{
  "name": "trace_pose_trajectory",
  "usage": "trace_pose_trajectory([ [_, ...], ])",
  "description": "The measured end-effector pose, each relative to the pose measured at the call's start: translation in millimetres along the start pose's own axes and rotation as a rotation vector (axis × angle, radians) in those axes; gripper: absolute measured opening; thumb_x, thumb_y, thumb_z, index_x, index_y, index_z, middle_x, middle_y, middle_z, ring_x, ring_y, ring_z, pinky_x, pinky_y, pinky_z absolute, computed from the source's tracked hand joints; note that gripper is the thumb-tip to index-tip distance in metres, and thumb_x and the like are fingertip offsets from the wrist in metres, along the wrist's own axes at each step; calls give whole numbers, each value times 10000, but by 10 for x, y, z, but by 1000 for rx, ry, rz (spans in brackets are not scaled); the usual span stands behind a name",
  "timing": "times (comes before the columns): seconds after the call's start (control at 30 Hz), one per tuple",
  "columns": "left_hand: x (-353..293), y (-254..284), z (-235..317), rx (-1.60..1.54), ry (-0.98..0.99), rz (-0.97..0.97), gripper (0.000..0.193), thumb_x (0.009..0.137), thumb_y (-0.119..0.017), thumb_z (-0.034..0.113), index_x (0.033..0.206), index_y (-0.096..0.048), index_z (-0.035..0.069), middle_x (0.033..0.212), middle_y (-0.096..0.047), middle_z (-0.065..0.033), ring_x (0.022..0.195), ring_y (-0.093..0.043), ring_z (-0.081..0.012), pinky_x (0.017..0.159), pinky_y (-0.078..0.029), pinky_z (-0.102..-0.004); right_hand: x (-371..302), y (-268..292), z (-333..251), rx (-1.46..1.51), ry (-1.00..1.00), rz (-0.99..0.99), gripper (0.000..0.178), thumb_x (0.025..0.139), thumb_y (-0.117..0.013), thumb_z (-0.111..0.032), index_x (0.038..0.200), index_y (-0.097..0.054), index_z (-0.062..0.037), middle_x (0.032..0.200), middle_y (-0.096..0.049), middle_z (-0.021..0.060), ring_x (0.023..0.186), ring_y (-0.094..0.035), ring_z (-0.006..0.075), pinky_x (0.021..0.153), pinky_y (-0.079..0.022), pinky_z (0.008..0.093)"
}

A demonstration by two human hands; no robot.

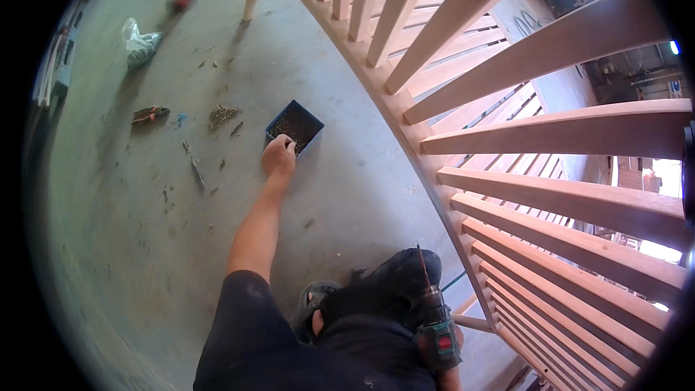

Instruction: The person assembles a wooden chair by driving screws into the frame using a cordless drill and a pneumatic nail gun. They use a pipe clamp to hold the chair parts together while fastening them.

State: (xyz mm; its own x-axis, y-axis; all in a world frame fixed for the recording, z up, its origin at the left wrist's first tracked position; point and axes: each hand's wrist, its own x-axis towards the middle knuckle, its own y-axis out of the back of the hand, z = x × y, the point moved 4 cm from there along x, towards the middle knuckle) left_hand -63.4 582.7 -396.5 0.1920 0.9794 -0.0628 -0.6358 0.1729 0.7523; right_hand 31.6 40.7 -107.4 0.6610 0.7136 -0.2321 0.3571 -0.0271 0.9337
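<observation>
My left hand (279,155) reaches out to the near left edge of a blue square tray (316,137) on the floor. Small dark and brownish pieces, perhaps screws, lie in that tray. The fingers are pinched together over its rim, and what they hold is too small to make out. Close to my body on the right, my right hand (459,335) grips a green and black cordless drill (439,333). Its long thin bit points up and away from me, over my dark-clothed knee. The drill's body hides most of that hand.
A slatted wooden bench-like frame (413,130) slants along my right side. On the floor left of the tray lie a small pile of screw-like bits (222,116), an orange and dark bundle (150,115) and scattered scraps. Farther off sits a clear plastic bag (141,45).
</observation>
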Motion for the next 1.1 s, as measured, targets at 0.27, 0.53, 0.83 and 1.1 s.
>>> trace_pose_trajectory([
  [0.27,39,22,-117,-83,58,135,227,887,-736,240,1093,-667,175,956,-724,-107,907,-698,-338,797,-555,-447,138,-203,151,-35,335,201,180,752,-693,-295,832,-636,-144,745,-613,86,688,-630,339,620,-498,478],
  [0.53,653,276,-497,139,183,256,238,907,-697,258,1121,-686,154,1151,-677,-120,1097,-643,-326,916,-517,-458,63,-236,147,61,42,-130,340,801,-691,-342,1026,-547,-132,941,-577,112,818,-621,322,686,-514,450],
  [0.83,1596,543,-1472,222,174,191,285,938,-630,160,1214,-676,103,1253,-637,-172,1165,-606,-355,1002,-478,-469,-32,-313,236,96,-171,-415,536,856,-690,-394,1245,-447,-118,1160,-537,142,964,-612,304,761,-531,418],
  [1.1,1744,533,-1453,340,287,58,210,981,-533,176,1037,-701,65,1156,-663,-207,1086,-646,-373,864,-533,-487,-45,-463,354,99,-296,-626,713,904,-689,-441,1439,-358,-105,1356,-501,169,1094,-603,287,828,-547,390],
])
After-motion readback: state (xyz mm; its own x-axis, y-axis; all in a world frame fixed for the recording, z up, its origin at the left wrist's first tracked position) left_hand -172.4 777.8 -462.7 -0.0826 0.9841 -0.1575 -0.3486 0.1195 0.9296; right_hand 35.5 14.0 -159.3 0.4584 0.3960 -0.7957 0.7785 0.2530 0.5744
